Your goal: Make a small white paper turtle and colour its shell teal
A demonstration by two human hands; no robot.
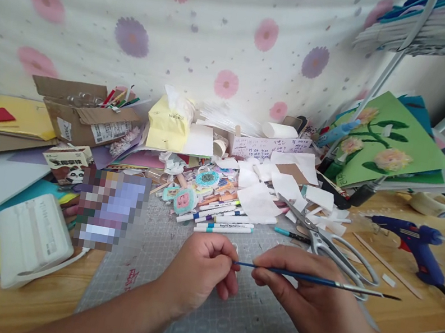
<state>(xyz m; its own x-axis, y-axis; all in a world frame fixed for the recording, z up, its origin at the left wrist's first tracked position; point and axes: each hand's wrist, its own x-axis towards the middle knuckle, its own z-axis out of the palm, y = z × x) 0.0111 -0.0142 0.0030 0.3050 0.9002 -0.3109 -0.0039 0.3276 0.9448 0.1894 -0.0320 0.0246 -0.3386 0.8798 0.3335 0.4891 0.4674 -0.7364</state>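
Note:
A thin blue-handled paintbrush (314,279) lies level above the grey cutting mat (219,314), its bristle tip pointing right. My left hand (198,273) pinches the handle's end with thumb and fingers. My right hand (304,288) grips the shaft a little further along, fingers curled under it. Both hands hover over the near part of the mat.
Grey scissors (332,247) lie just behind my right hand. Several marker pens (222,220) and paper scraps (260,195) crowd the mat's far edge. A blue glue gun (418,245) rests at right, a white box (33,240) at left, a cardboard box (86,115) behind.

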